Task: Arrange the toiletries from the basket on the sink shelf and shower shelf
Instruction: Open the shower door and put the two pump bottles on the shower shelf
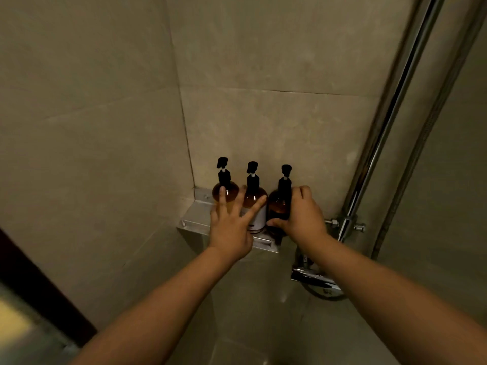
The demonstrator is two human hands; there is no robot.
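Three amber pump bottles with black pumps stand in a row on the metal shower shelf (193,219) in the tiled corner. My left hand (233,223) has its fingers spread straight, touching the left bottle (229,192) and the middle bottle (254,198), which carries a white label. My right hand (303,213) grips the right bottle (278,204), fingers curled round its far side and thumb at its base. All three bottles are upright.
A chrome shower riser pipe (395,111) runs up the wall at the right, with its bracket (347,226) and the mixer valve (313,279) just below my right wrist. A dark door frame edge (44,280) crosses the lower left.
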